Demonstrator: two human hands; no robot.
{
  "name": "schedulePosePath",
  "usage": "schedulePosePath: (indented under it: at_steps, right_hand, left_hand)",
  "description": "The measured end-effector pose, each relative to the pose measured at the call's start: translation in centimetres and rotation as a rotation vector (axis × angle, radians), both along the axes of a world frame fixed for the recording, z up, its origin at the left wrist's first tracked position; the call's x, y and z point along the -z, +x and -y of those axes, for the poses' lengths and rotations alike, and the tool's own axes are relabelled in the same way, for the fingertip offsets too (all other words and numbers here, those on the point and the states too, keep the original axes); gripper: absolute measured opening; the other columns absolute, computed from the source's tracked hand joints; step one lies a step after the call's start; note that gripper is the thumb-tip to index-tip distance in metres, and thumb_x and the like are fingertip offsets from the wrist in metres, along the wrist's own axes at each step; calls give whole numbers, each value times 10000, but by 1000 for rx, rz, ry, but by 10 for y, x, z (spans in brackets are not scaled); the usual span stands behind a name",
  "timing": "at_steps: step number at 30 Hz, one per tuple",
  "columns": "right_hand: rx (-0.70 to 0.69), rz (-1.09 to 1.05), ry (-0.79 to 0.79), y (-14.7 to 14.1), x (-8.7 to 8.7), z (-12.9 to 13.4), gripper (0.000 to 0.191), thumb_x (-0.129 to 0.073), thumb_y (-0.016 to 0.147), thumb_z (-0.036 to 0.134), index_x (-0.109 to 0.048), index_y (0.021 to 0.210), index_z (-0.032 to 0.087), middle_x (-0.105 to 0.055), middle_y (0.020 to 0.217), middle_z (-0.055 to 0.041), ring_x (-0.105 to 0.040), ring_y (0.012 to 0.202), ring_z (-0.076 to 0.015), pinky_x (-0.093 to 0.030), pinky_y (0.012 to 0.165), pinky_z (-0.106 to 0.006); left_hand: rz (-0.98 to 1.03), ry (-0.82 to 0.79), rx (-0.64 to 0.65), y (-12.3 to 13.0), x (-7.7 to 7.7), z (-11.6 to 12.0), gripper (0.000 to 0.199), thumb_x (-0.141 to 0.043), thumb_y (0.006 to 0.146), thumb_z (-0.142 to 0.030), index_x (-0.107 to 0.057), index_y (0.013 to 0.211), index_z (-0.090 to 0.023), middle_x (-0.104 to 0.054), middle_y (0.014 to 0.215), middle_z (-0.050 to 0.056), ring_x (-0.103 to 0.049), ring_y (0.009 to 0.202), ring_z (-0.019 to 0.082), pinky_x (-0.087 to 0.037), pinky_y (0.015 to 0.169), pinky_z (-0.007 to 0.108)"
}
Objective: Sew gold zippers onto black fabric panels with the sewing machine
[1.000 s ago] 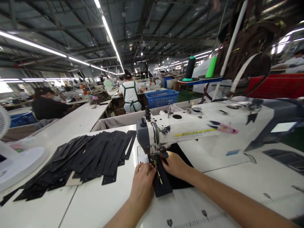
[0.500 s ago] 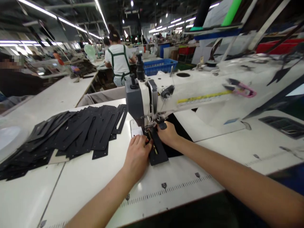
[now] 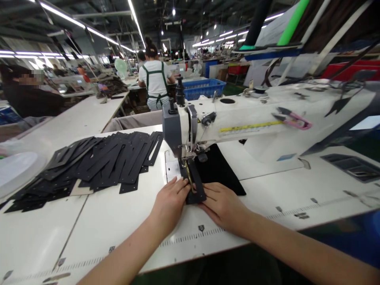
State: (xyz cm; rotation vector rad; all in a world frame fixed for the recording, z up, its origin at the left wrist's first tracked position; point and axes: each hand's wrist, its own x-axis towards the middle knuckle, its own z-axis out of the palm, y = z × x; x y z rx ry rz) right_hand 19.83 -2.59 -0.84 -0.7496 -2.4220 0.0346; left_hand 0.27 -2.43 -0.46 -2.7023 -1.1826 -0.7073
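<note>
A black strip (image 3: pixel 199 186) with a slot lies under the needle area of a white sewing machine (image 3: pixel 252 114); a gold zipper shows in the slot. My left hand (image 3: pixel 172 200) presses on the strip's left edge, its fingers together near the zipper. At the strip's near right edge, my right hand (image 3: pixel 224 206) has its fingertips on the border and its thumb low beside it. Black fabric (image 3: pixel 221 170) spreads flat to the right, partly beneath the strip. Whatever lies under my fingertips is hidden.
Many slotted black pieces (image 3: pixel 118 162) are heaped left of the machine, near a white round object (image 3: pixel 20 172). Pink-handled snips (image 3: pixel 293 118) rest on the machine arm. Beyond are a blue basket (image 3: pixel 204 89) and a person in a white shirt (image 3: pixel 156 81).
My right hand has moved from beside the needle down to the strip's near right corner. My left hand stays on the left edge. The view has shifted slightly.
</note>
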Motion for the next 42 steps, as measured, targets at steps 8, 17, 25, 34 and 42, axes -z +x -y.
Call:
schedulePosePath:
  at_steps: [8,17,25,34,42]
  right_hand:
    - [46,10,122,-5,0,-7,186,-451,867,123,-636,858,115,-664,875,-79,-585,859,-194,-471,755,-319]
    - [32,13,116,-4,2,-16,197,-436,858,99,-632,842,110,-662,872,-85,-589,872,-205,-478,751,-327]
    - [25,-2,101,-8,-1,-32,190,-442,842,81,-629,822,111,-654,842,-80,-581,857,-201,-476,752,-320]
    - [8,30,86,-11,0,-51,166,-470,824,76,-617,851,148,-651,885,-73,-567,852,-200,-464,732,-315]
    - [41,-18,61,-17,-2,-61,152,-499,806,92,-623,873,148,-659,871,-68,-576,799,-205,-490,712,-328]
  left_hand:
    - [-106,77,19,2,-4,-3,258,-406,841,-70,-600,1010,-92,-635,1059,133,-592,995,235,-479,904,431]
    - [-108,72,26,5,-9,-12,227,-414,841,-72,-616,943,-91,-642,1011,133,-605,954,226,-489,893,433]
    - [-96,117,40,2,-10,-30,260,-356,881,-105,-613,926,-106,-640,985,120,-606,920,209,-513,850,406]
    - [-40,102,2,3,-11,-45,257,-348,892,-143,-603,913,-113,-606,856,103,-580,855,221,-526,769,387]
    - [1,25,-35,0,-10,-53,211,-395,836,-98,-601,857,-134,-576,855,105,-576,814,208,-538,711,358]
